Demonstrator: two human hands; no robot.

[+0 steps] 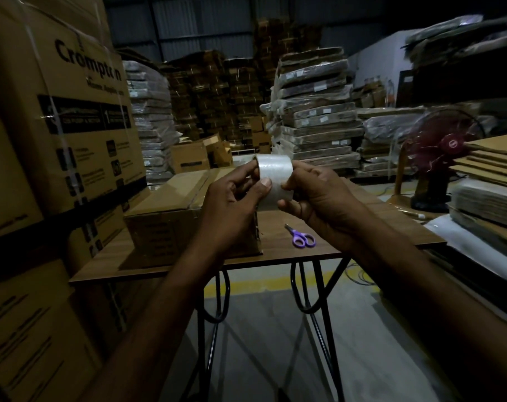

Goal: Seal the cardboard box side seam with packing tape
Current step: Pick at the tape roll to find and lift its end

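Observation:
A roll of clear packing tape [274,177] is held up in front of me, above the table. My left hand [232,204] grips its left side, with the thumb pressed on the tape's outer face. My right hand [319,195] pinches the right edge with thumb and fingers. Below and behind my hands, a brown cardboard box [171,216] lies on the wooden table [287,253]; its right end is hidden by my left hand. Purple-handled scissors [301,235] lie on the table to the right of the box.
Tall printed cartons [58,126] are stacked hard against the table's left. A red table fan [440,158] and piles of flat cardboard [492,175] stand to the right. Wrapped stacks of cardboard [313,117] fill the background. The table has black hairpin legs [313,300].

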